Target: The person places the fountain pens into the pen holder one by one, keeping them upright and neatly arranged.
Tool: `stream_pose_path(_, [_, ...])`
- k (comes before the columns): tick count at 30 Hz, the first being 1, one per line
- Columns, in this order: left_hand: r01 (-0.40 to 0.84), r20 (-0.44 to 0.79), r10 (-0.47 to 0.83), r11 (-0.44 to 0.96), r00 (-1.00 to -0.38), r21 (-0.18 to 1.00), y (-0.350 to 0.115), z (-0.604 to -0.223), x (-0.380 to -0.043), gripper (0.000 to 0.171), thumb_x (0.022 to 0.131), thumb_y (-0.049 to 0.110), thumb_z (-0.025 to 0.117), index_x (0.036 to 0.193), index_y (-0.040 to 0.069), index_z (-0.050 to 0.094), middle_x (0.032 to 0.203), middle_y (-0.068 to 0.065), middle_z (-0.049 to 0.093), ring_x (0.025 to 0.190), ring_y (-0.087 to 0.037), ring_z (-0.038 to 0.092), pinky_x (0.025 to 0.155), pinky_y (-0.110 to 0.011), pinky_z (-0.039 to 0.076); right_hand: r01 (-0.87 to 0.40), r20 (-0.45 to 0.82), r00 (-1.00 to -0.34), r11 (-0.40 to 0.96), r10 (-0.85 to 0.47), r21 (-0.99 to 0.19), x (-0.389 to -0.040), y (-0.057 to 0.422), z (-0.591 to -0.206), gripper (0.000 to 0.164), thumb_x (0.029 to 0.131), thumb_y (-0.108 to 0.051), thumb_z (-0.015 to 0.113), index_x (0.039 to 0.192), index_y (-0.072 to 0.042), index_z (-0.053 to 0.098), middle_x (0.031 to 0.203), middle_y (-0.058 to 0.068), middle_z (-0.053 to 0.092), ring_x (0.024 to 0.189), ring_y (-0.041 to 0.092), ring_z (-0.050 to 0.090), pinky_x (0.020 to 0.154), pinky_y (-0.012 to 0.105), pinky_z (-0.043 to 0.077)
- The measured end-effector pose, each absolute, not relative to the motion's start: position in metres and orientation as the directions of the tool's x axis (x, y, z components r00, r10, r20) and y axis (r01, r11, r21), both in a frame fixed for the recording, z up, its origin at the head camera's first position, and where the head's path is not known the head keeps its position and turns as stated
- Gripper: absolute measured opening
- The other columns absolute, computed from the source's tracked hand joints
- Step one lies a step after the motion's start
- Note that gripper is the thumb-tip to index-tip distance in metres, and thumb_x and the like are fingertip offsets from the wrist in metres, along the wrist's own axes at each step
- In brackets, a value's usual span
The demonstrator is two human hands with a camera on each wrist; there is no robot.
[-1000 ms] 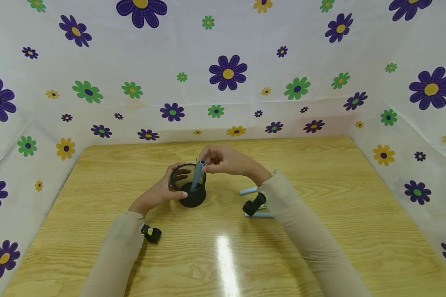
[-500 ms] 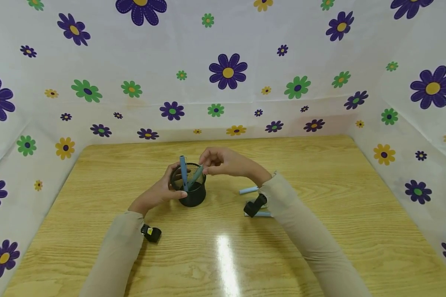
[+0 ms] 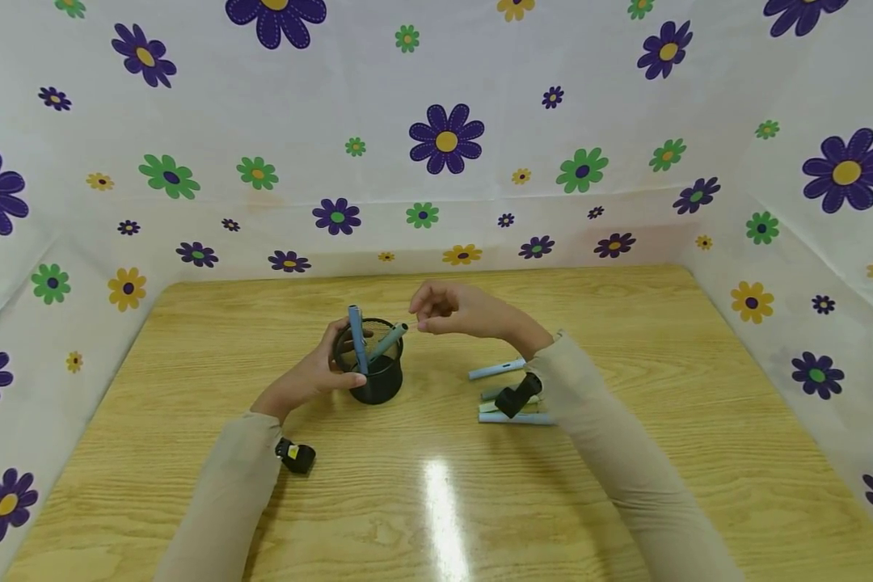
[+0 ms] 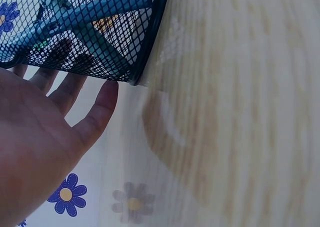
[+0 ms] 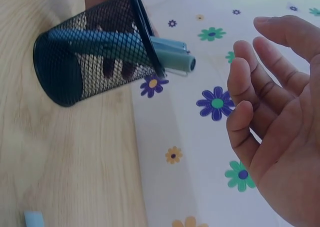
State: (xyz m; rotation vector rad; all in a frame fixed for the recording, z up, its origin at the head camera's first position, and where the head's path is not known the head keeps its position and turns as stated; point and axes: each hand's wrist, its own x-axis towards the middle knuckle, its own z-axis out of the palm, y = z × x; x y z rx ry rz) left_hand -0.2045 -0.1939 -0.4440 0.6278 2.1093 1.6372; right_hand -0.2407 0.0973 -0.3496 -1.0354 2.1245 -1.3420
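A black mesh pen cup (image 3: 380, 390) stands upright on the table, and my left hand (image 3: 309, 380) grips it from the left, thumb in front and fingers round the back. Two pens lean inside the cup: a blue pen (image 3: 356, 331) against the left rim and a green pen (image 3: 389, 341) towards the right rim. In the right wrist view the capped end of the green pen (image 5: 177, 61) sticks out beyond the rim. My right hand (image 3: 466, 311), right of the cup and above the table, holds nothing; its fingers are loosely bent and apart from the pens.
Several pens lie on the wooden table (image 3: 378, 501) below my right wrist: a light blue pen (image 3: 495, 369), a pale green pen (image 3: 489, 407) and another light blue pen (image 3: 527, 418) among them. A flowered cloth (image 3: 495, 242) walls the back and sides.
The blue pen went into the cup and leaned left. My right hand let go of the green pen and moved away rightwards. My left hand stayed on the cup.
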Motion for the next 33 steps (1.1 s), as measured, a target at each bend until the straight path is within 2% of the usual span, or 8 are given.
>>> stream_pose_path(6, [0.113, -0.042, 0.571, 0.233, -0.82, 0.966, -0.195, -0.443, -0.205, 0.087, 0.086, 0.017, 0.07, 0.15, 0.016, 0.011, 0.156, -0.014, 0.026, 0.138, -0.041, 0.034, 0.107, -0.056, 0.03, -0.35, 0.006, -0.659, 0.299, -0.752, -0.888, -0.244, 0.113, -0.346, 0.02, 0.093, -0.006, 0.058, 0.112, -0.001, 0.056, 0.092, 0.001, 0.06, 0.081, 0.014, 0.055, 0.075, 0.025, 0.047])
stream_pose_path(11, [0.1, -0.056, 0.568, 0.239, -0.821, 0.966, -0.194, -0.442, -0.205, 0.087, 0.086, 0.02, 0.071, 0.15, 0.02, 0.011, 0.156, -0.014, 0.028, 0.137, -0.04, 0.035, 0.109, -0.058, 0.028, -0.354, -0.014, -0.676, 0.342, -0.737, -0.871, -0.246, 0.129, -0.346, 0.02, 0.093, -0.007, 0.059, 0.112, -0.001, 0.056, 0.093, 0.003, 0.059, 0.081, 0.015, 0.054, 0.074, 0.025, 0.047])
stream_pose_path(23, [0.116, -0.036, 0.584, 0.222, -0.811, 0.968, -0.195, -0.446, -0.205, 0.086, 0.087, 0.018, 0.07, 0.15, 0.018, 0.01, 0.157, -0.014, 0.025, 0.141, -0.043, 0.029, 0.109, -0.06, 0.027, -0.355, -0.068, -0.711, 0.441, -0.7, -0.824, -0.245, 0.174, -0.355, 0.02, 0.094, -0.009, 0.059, 0.112, -0.002, 0.056, 0.095, 0.005, 0.06, 0.084, 0.016, 0.056, 0.075, 0.025, 0.048])
stream_pose_path(33, [0.111, -0.042, 0.577, 0.226, -0.815, 0.968, -0.195, -0.447, -0.206, 0.086, 0.087, 0.019, 0.07, 0.15, 0.021, 0.011, 0.157, -0.013, 0.025, 0.139, -0.041, 0.033, 0.109, -0.059, 0.028, -0.334, -0.095, -0.74, 0.485, -0.666, -0.808, -0.243, 0.209, -0.369, 0.019, 0.094, -0.009, 0.059, 0.111, -0.002, 0.056, 0.095, 0.008, 0.061, 0.086, 0.015, 0.057, 0.077, 0.026, 0.049])
